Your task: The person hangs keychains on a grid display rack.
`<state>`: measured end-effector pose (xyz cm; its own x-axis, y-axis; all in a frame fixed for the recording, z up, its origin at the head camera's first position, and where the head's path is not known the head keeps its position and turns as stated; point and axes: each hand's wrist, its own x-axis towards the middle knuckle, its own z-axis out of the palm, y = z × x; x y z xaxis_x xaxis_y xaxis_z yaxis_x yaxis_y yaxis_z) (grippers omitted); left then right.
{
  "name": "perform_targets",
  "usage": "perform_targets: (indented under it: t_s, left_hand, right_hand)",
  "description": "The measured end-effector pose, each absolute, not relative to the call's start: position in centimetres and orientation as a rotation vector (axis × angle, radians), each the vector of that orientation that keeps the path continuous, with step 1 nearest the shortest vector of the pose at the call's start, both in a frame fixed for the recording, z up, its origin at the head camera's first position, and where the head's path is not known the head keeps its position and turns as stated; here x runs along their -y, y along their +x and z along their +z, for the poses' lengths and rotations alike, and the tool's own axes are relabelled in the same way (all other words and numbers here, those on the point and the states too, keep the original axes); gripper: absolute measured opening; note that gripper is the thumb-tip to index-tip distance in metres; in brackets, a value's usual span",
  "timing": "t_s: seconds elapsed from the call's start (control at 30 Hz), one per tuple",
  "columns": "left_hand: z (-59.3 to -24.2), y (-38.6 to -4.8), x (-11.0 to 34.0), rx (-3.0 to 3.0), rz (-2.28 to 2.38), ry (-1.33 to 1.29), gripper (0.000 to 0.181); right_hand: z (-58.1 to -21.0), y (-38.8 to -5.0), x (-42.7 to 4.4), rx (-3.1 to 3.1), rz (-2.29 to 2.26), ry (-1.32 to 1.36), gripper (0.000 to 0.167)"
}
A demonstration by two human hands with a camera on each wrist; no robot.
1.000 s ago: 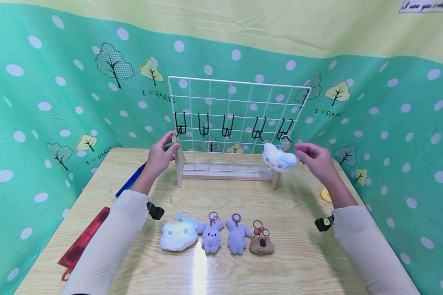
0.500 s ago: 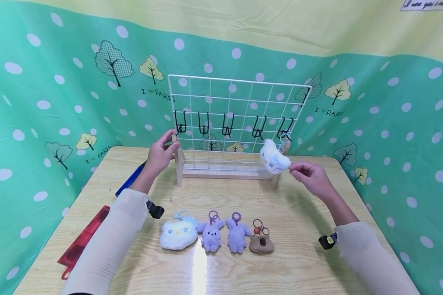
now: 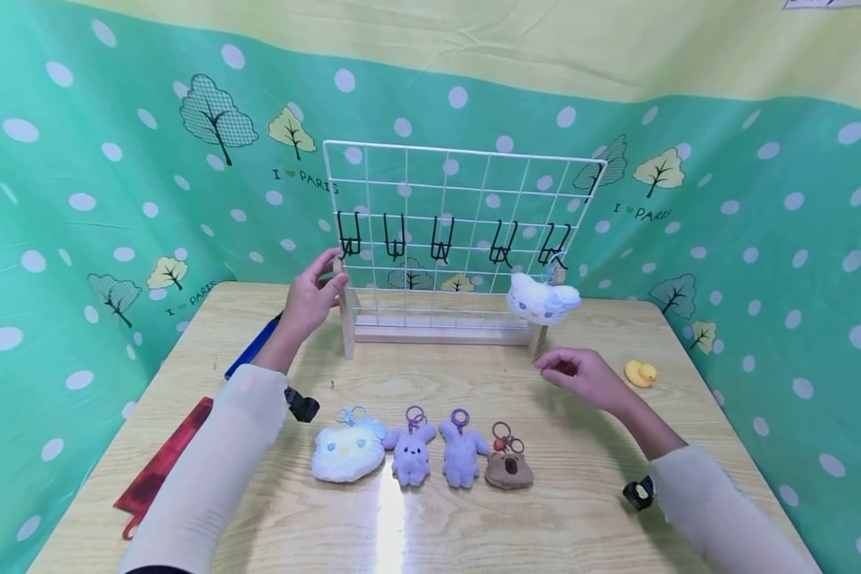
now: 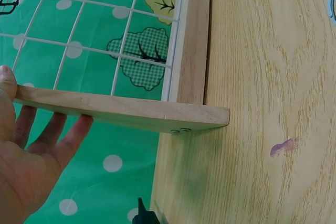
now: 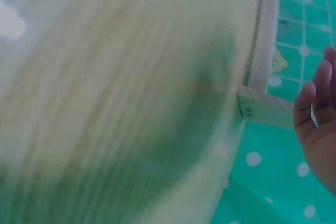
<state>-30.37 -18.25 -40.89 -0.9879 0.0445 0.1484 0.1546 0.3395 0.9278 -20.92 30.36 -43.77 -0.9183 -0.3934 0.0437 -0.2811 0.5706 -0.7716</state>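
My left hand (image 3: 314, 296) grips the left wooden post (image 3: 347, 319) of the white wire rack (image 3: 466, 151); in the left wrist view its thumb and fingers lie on either side of the wooden side piece (image 4: 121, 109). A white plush cat-head keychain (image 3: 543, 301) hangs at the rightmost black hook (image 3: 554, 247). Below and right of it, my right hand (image 3: 584, 379) is in the air, fingers loosely bent, holding nothing. In the right wrist view, the right hand (image 5: 320, 124) appears beside the rack's wooden end (image 5: 270, 107).
On the table (image 3: 316, 526) lie a white cat-head plush (image 3: 347, 453), two purple plush keychains (image 3: 410, 458) (image 3: 461, 458) and a brown one (image 3: 509, 470). At left are a red item (image 3: 163, 462) and a blue one (image 3: 254, 347); a yellow duck (image 3: 640, 373) sits at right.
My right hand has let go of the hanging white plush and moved down toward the table. The plush has swung back to hang level. My left hand has stayed on the post.
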Motion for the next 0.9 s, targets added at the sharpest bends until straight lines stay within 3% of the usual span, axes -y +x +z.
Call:
perform_targets:
  t_s: [0.53,0.9]
  left_hand:
    - [-40.5,-30.5,18.3,2.47,-1.756,-0.195,0.057]
    - [-41.1,-30.5,18.4,2.474,-1.772,-0.188,0.057]
  right_hand:
    - [-46.5,-20.0,-27.7,-2.568,-1.099,-0.838,0.021]
    - [-48.0,-18.9,-26.4,-2.46,-1.034,-0.803,0.023]
